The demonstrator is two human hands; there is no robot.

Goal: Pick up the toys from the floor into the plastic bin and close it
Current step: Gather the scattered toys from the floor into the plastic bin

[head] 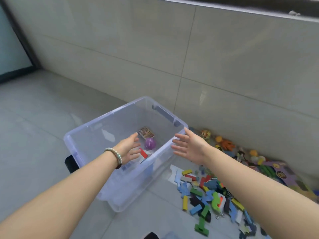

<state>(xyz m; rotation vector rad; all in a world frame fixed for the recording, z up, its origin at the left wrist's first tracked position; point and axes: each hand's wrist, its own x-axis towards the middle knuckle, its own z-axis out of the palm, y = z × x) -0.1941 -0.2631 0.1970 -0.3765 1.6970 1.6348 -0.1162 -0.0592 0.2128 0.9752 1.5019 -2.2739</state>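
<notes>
1. The bin (pixel 103 118) is clear, faintly blue plastic: a rectangle with rounded corners and a grey handle slot in its far end. It stands open on the floor (pixel 34 118), near the wall (pixel 155 49). Both floor and wall are glossy pale tile.
2. In the bin lie a smooth purple ball (pixel 150 143), a flat printed card (pixel 146 133) just behind it, and a red block (pixel 143 153) among white pieces.
3. Right of the bin, the toys (pixel 207 192) are heaped on the floor. They are flat, painted blocks and cut-out shapes in blue, green, yellow, red and black.
4. Orange plush figures (pixel 226 144) sit along the wall, with a purple board (pixel 279 171) beside them.
5. The left hand (pixel 129 149) hovers over the bin's inside, fingers loosely spread, holding nothing. A bead bracelet (pixel 114 155) circles its wrist.
6. The right hand (pixel 188 147) is over the bin's right rim, fingers straight and fanned, palm turned inward, empty. Whether it touches the rim cannot be told.
</notes>
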